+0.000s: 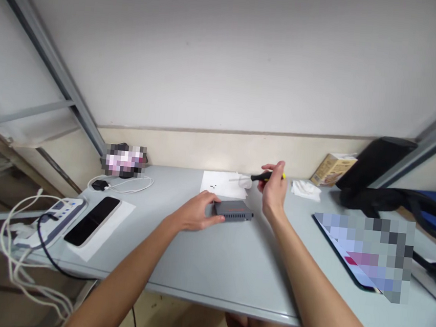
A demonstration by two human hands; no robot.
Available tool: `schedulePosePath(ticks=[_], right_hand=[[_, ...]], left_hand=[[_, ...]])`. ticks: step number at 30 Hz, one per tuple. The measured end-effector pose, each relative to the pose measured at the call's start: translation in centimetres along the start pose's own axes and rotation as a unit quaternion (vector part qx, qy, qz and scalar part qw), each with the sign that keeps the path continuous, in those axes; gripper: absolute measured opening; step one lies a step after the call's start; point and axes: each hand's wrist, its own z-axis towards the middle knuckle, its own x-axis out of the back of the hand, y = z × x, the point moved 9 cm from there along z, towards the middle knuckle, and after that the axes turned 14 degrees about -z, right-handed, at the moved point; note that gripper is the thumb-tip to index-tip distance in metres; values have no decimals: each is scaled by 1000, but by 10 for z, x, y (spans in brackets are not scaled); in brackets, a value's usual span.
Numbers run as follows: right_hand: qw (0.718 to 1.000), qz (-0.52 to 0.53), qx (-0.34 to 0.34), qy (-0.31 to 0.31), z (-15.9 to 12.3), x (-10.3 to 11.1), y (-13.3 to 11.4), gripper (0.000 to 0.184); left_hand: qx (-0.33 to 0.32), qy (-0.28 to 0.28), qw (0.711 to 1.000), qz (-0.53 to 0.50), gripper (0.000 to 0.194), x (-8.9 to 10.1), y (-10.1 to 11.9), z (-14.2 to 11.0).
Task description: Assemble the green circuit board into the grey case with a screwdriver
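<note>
A grey slotted box (pixel 233 209) lies flat near a black-handled screwdriver (pixel 257 177) pointing left

- Dark-screened phone (pixel 92 222) on white paper (pixel 112 225), left part of the surface (pixel 208 263)
- White-and-gray power strip (pixel 64 215), just beside the phone
- Black charger (pixel 100 185), farther back
- Crumpled tissue (pixel 306 189) near a printed carton (pixel 332 169), back right
- Tablet (pixel 359 251), pixelated, on the right

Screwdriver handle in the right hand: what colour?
The screwdriver handle is black with yellow, seen best in head view.
</note>
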Motion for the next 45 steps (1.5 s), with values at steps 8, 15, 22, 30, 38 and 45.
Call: schedulePosePath(ticks=[8, 15, 22, 30, 38, 45], right_hand=[[994, -76, 34, -72, -12, -22, 30, 61], [988, -85, 22, -128, -14, -36, 37, 61], [986, -92, 10, -138, -16, -39, 40, 62], [984, -109, 1, -144, -16, -40, 41, 60], [981, -108, 8, -162, -19, -43, 40, 60], [985, -84, -5, -152, -18, -41, 40, 60]], left_hand=[[-10, 26, 999, 25, 35, -1, -5, 5], [-20, 51, 998, 24, 47, 0, -9, 11], [-4, 56, 998, 19, 52, 2, -10, 12], [21, 161, 987, 3, 56, 19, -26, 12], [107, 308, 944, 45, 46, 49, -44, 3], [97, 325, 938, 69, 35, 50, -45, 3]])
